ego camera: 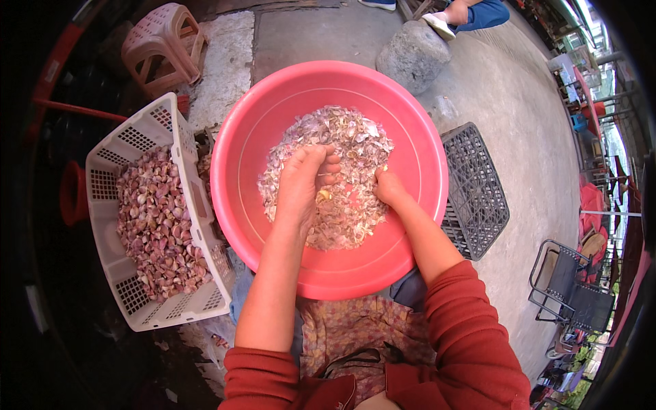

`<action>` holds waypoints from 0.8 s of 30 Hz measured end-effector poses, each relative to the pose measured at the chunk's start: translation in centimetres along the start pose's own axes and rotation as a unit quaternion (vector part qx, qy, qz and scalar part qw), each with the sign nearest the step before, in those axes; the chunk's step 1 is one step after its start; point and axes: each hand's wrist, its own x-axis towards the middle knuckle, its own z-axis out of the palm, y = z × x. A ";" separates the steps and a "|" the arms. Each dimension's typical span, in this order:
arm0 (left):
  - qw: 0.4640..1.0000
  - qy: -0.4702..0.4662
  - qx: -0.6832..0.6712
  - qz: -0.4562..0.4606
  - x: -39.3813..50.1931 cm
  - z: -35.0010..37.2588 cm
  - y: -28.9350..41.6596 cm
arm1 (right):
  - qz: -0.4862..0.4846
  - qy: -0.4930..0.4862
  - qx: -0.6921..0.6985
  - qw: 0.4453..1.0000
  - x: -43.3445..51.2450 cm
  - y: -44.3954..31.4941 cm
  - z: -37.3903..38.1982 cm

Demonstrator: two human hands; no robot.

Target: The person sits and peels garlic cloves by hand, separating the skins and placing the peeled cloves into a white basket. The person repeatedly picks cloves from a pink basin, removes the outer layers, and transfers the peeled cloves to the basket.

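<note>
A large round red plastic basin sits before me, with a heap of dry garlic skins spread over its bottom. My left hand is above the left part of the heap, its fingers curled; whether it holds something cannot be made out. A small yellowish piece shows just below those fingers. My right hand is at the right edge of the skins, fingers closed, with a small pale piece, perhaps a garlic clove, at its fingertips. On the left, unpeeled garlic cloves lie in a white plastic crate.
A black plastic crate stands right of the basin. Beyond are a large stone and another person's foot in a pale shoe. A plastic stool stands upper left, a folding chair far right.
</note>
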 end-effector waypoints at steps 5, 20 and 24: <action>1.000 -0.009 0.008 -0.010 0.0 0.2 -0.4 | -0.025 -0.061 -0.012 0.998 0.1 -0.7 -2.1; 1.000 -0.009 0.002 -0.013 0.1 0.2 -0.2 | -0.030 -0.081 -0.020 0.996 -0.3 -0.3 0.8; 1.000 -0.006 -0.005 -0.017 0.0 0.1 -0.2 | -0.020 -0.083 0.111 0.990 0.6 -1.0 -2.0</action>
